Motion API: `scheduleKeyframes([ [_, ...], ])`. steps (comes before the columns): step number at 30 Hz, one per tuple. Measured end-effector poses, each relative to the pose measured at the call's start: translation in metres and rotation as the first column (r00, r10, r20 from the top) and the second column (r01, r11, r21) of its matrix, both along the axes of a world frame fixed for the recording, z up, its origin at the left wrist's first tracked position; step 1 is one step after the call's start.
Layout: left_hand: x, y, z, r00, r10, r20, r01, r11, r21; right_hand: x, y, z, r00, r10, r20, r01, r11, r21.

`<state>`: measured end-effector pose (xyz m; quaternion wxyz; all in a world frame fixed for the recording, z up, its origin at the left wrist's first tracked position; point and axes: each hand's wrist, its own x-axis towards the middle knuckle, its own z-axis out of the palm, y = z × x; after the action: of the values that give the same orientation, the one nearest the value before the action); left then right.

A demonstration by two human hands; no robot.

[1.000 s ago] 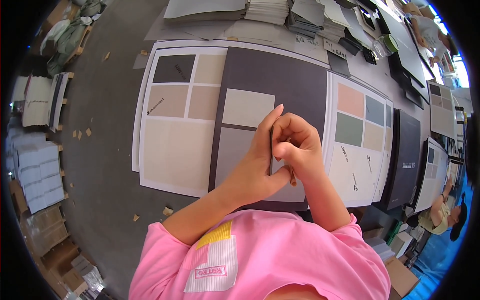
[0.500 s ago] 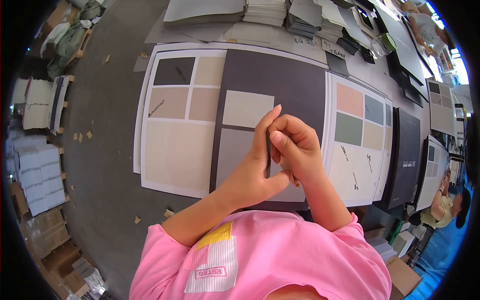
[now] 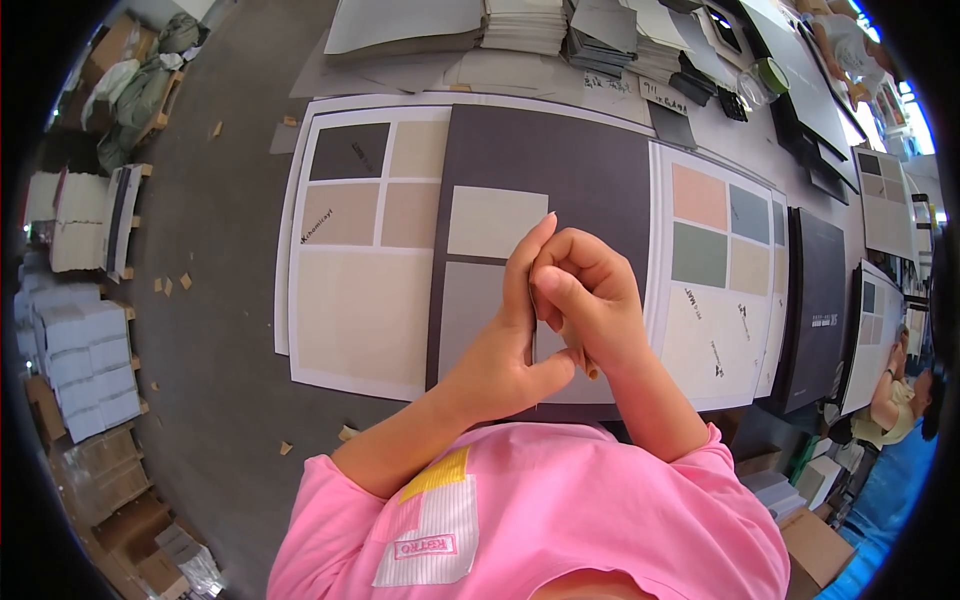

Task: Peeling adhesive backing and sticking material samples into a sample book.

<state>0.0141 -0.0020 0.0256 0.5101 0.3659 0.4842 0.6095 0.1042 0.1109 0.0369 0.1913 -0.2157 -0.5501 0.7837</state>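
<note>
Both hands, left hand (image 3: 505, 345) and right hand (image 3: 585, 300), press together with fingers curled shut above the dark sample board (image 3: 560, 170), its grey tile (image 3: 470, 315) apparently still unfinished.

I see a grey concrete floor (image 3: 215, 330) scattered with cardboard scraps (image 3: 172, 285), white stacks (image 3: 85, 365) at left, and bright daylight at upper right.

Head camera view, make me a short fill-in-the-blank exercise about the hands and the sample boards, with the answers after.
1. The left hand and right hand are pressed ____ above the boards.
2. They hover over the ____ grey board.
3. The salmon swatch sits on the board to the person's ____.
4. The sleeves are ____.

Answers: together; dark; right; pink
</note>
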Motion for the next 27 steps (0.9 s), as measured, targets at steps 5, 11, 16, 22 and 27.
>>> scheduleKeyframes([
  [5, 0.002, 0.001, 0.004, 0.993, 0.022, 0.112, -0.029, 0.998, 0.059, -0.001, -0.002, 0.008, 0.999, -0.013, 0.039, 0.012, 1.000, 0.015],
  [11, 0.007, 0.001, 0.007, 0.963, 0.013, 0.271, -0.020, 1.000, 0.024, 0.002, 0.001, 0.012, 0.999, 0.029, 0.036, -0.030, 0.999, 0.036],
  [16, 0.006, -0.001, 0.000, 0.984, 0.013, 0.180, -0.018, 0.999, 0.027, 0.004, 0.000, 0.012, 0.998, 0.025, 0.066, -0.025, 1.000, -0.009],
  [22, 0.005, -0.003, -0.001, 0.987, -0.004, 0.161, 0.001, 1.000, 0.020, 0.006, -0.003, 0.014, 0.998, 0.015, 0.060, -0.016, 1.000, 0.008],
  [27, 0.010, -0.004, 0.003, 0.970, -0.011, 0.242, -0.001, 0.999, 0.051, 0.009, -0.001, 0.013, 0.998, 0.043, 0.048, -0.043, 0.999, 0.014],
])
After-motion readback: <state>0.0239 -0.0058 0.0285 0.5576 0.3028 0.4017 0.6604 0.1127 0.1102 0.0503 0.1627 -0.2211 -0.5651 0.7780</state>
